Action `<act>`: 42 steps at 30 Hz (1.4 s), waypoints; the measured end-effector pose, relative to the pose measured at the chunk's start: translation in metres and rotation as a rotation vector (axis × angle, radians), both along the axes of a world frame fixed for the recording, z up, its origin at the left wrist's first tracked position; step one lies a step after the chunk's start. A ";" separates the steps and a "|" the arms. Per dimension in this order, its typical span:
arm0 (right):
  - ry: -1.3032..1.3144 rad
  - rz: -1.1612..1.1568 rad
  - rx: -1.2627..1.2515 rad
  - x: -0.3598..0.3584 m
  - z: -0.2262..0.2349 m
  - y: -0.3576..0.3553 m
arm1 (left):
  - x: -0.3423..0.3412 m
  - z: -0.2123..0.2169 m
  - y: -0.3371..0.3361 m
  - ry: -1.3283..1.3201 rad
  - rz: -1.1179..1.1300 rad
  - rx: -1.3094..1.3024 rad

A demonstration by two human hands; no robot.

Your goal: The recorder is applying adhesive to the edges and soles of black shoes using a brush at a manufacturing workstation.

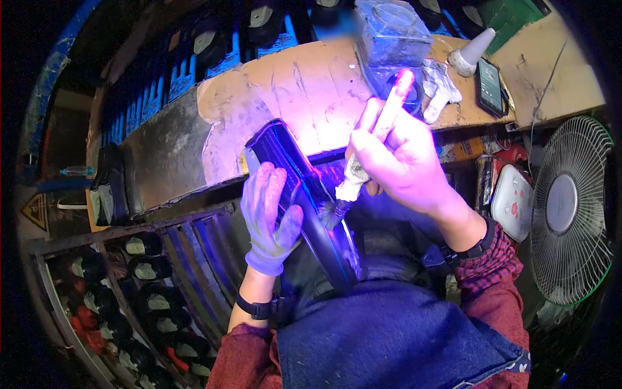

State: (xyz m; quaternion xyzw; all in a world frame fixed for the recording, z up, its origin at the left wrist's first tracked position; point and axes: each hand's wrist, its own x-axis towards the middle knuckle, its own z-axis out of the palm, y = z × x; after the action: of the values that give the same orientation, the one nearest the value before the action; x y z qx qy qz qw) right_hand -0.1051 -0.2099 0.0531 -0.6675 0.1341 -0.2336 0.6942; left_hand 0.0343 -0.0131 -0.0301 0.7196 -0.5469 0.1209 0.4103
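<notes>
The gloved left hand (271, 217) was gripping the dark shoe sole (304, 201) below the desk's (304, 84) front edge, the right hand (395, 155) pinched a small brush (343, 194) on it, and short, even strokes seemed wise to me.

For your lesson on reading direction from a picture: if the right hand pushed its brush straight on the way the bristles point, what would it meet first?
The right hand aims the white-handled brush down-left; its bristles already seem to touch the long black shoe sole steadied by the gloved left hand. Depth is uncertain.
</notes>
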 end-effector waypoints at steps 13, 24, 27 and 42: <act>-0.655 0.250 -0.377 -0.021 0.037 -0.006 | 0.015 0.028 -0.010 -0.093 -0.011 0.012; -0.463 0.173 -0.519 -0.004 0.046 -0.029 | 0.019 0.115 -0.019 2.008 -0.316 -0.187; -0.407 0.035 -0.190 0.004 0.047 -0.028 | 0.014 0.125 -0.015 0.902 -0.261 0.494; -0.445 0.049 -0.408 0.024 0.006 -0.040 | 0.022 0.085 -0.019 1.281 -0.371 0.554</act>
State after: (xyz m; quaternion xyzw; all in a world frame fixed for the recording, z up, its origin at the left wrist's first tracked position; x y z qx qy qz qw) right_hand -0.0808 -0.2494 0.0596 -0.7286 -0.0873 -0.3793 0.5637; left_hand 0.0560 -0.0325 0.0545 0.6221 -0.3225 -0.5395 0.4668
